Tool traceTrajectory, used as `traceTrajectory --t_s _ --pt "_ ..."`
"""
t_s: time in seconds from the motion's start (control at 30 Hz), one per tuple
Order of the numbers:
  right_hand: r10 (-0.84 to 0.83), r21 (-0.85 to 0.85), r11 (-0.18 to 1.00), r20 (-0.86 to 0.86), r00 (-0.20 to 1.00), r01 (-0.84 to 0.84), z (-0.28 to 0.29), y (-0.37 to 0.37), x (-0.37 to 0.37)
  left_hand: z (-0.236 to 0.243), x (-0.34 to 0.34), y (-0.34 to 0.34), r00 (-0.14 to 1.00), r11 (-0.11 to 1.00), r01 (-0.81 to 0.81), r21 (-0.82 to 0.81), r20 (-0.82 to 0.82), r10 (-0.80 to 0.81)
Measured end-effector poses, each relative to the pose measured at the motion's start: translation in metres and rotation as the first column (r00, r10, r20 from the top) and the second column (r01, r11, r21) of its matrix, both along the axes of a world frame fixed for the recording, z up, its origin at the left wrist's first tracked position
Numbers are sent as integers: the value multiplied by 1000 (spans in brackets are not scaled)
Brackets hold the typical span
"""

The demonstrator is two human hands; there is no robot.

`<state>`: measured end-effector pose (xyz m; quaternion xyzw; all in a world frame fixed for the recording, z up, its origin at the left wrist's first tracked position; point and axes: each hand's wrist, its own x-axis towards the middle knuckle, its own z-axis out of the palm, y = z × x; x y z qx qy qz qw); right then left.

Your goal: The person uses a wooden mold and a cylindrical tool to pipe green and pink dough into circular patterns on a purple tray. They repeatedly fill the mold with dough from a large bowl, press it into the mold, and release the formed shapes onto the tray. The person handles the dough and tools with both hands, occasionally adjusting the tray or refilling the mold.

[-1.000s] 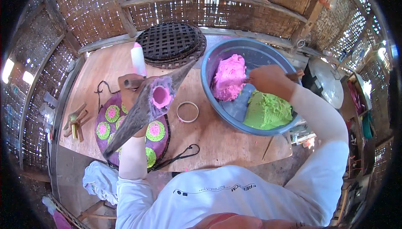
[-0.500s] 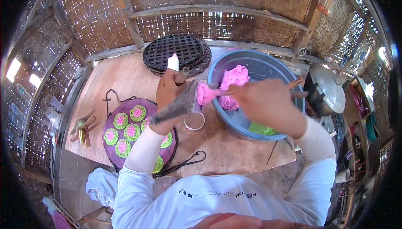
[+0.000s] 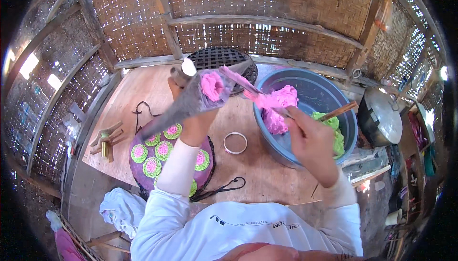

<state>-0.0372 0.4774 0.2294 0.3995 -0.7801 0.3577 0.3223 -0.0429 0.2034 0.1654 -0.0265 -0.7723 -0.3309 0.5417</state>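
Note:
Held up over the table, a dark, tapering wooden press is gripped by my left hand, its fingers wrapped around it and partly hidden behind. Pink dough sits in its open hollow. My right hand grips a flat spatula smeared with pink dough, its tip close to the hollow. Below the spatula stands a blue-grey basin holding a mound of pink dough and some green dough. Left of it, a round purple-lined tray carries several pink-and-green flower-shaped cakes, partly covered by my left arm.
A white ring lies between tray and basin. Dark lattice trays are stacked at the back. A wooden stick leans on the basin rim. A lidded pot stands right, a wooden tool left. Woven walls enclose the table.
The press has tilted, its dough-filled hollow now facing up. My right hand has drawn back and down with the spatula, uncovering the basin's green dough. The whole view has shifted slightly.

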Motion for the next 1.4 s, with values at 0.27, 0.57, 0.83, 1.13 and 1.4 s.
traceTrajectory --t_s 0.27,0.57,0.83,1.13,1.4 --pt "89 -8 996 149 985 -89 -42 -12 13 7 -9 28 778 482 626 613 -446 -443" --pt "78 4 997 272 959 -82 -45 -9 2 6 -1 16 969 975 -224 2 -104 223" --pt "-390 597 763 120 913 248 -25 31 -96 36 70 -34 886 861 -448 -242 13 464" --pt "-263 804 563 -45 964 191 -95 -18 -166 54 94 -13 410 225 902 369 -563 -718" --pt "13 -972 33 -233 -972 234 -67 -121 70 16 55 11 -253 -274 961 -39 -519 -817"
